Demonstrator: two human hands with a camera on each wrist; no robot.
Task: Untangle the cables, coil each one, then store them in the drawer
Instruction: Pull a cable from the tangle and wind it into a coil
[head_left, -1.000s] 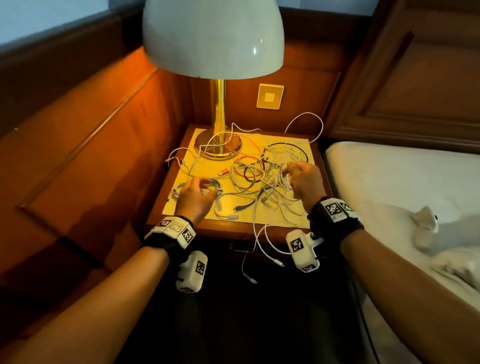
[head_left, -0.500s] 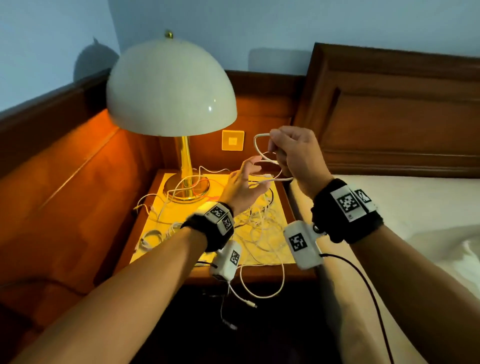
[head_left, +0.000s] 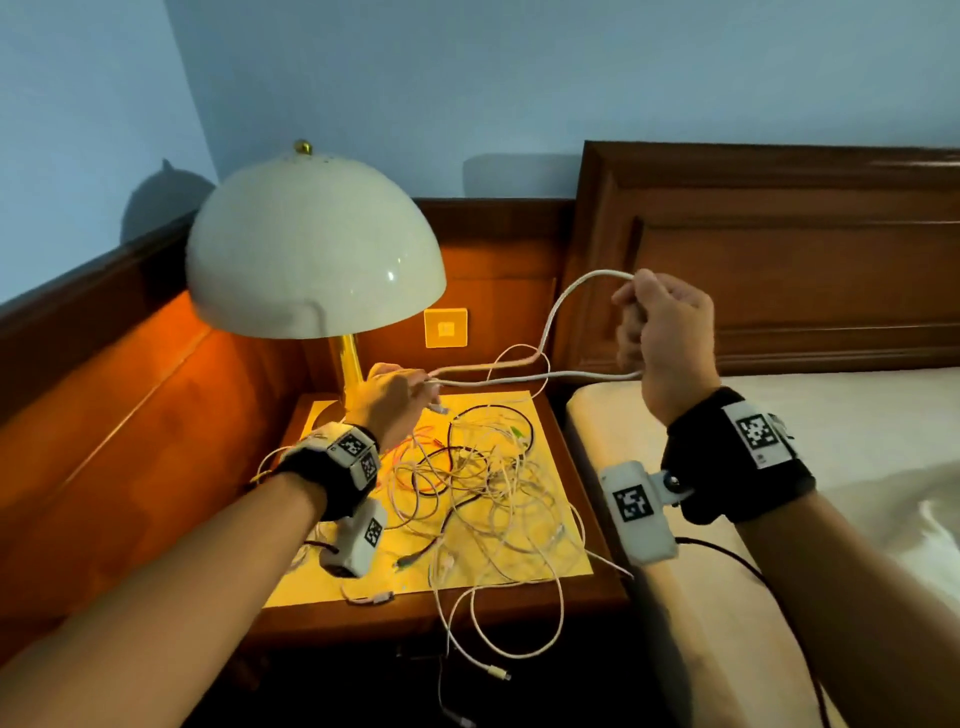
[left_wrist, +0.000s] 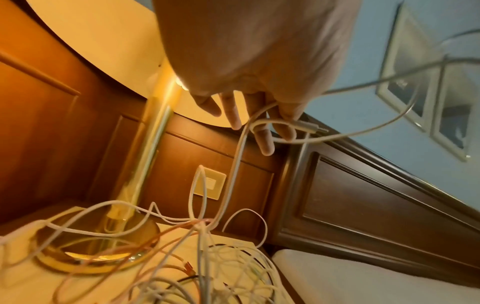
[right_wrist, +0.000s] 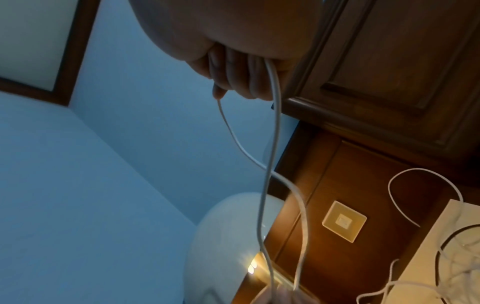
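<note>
A white cable (head_left: 519, 381) is stretched in a long loop between my two hands, above the nightstand. My left hand (head_left: 415, 384) holds one end low beside the lamp stem; the left wrist view shows the cable (left_wrist: 237, 160) threaded round its fingers (left_wrist: 262, 131), with a plug sticking out. My right hand (head_left: 631, 312) is raised in front of the headboard, fingers (right_wrist: 241, 82) curled round the loop's far bend (right_wrist: 275, 127). Below lies a tangle of white, pink and black cables (head_left: 483, 478) on a yellow mat (head_left: 291, 592).
A white dome lamp (head_left: 311, 254) stands at the back left of the wooden nightstand (head_left: 415, 618). A wall socket (head_left: 445, 327) sits behind it. White cable ends (head_left: 519, 649) hang over the front edge. The bed (head_left: 779, 467) and wooden headboard (head_left: 779, 260) are on the right.
Both hands rose from the tangle with the white cable. Since half a second ago they have drawn apart, the right one going right, and the loop is stretched longer.
</note>
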